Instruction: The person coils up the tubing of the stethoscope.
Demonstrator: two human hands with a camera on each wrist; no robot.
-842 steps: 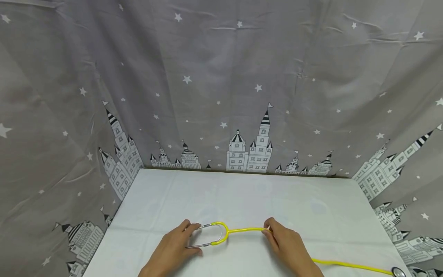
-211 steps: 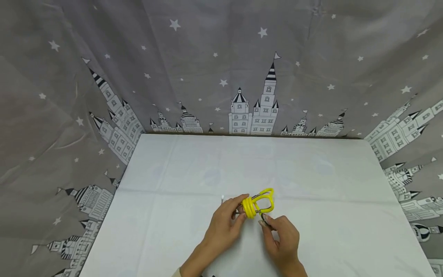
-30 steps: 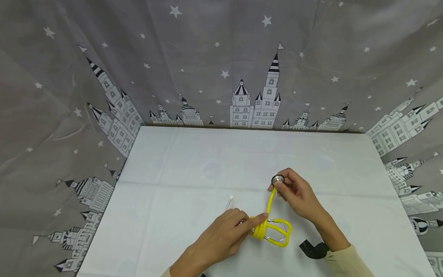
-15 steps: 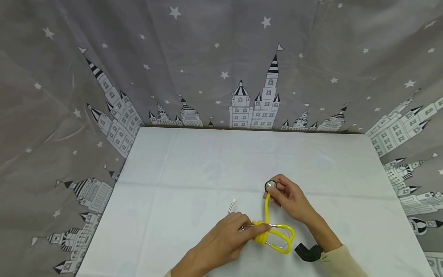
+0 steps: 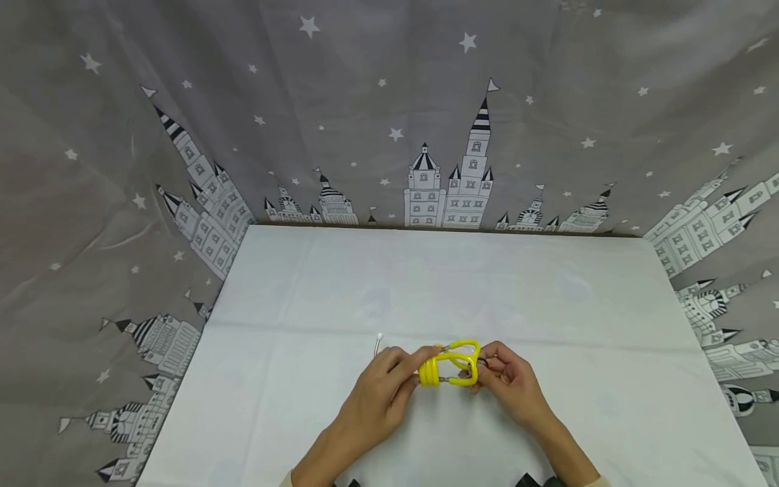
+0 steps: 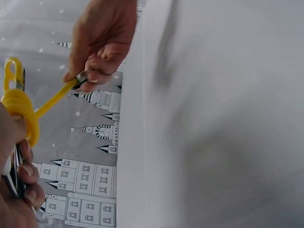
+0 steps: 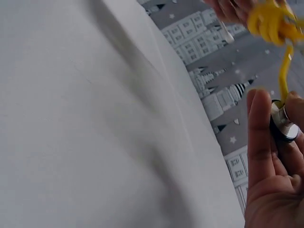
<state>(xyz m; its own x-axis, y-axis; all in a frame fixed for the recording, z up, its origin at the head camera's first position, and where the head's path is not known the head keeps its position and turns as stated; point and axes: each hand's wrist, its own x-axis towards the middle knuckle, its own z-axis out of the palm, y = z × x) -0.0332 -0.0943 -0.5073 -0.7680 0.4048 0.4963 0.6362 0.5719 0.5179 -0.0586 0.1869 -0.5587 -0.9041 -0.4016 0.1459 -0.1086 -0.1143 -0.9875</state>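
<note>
A yellow stethoscope (image 5: 429, 371) is held over the white table, its tubing wound in several coils round the metal ear tubes. My left hand (image 5: 379, 392) grips the ear tubes and coils, with the forefinger along the top. One white eartip (image 5: 380, 336) pokes out beyond that hand. The yellow Y-shaped loop points right, towards my right hand (image 5: 510, 382). That hand pinches the metal chest piece (image 7: 283, 122), partly hidden by its fingers in the head view. In the left wrist view, a short stretch of tubing (image 6: 56, 99) runs from the coils to the right fingers.
The white-covered table (image 5: 292, 284) reaches back to a grey curtain (image 5: 341, 88) printed with stars and castles, which also hangs at both sides. Black straps (image 5: 528, 481) show near the wrists at the bottom edge.
Both hands and the coiled stethoscope have risen and shifted slightly left. The right hand has brought the chest piece from behind the coils down to the right end of the yellow loop.
</note>
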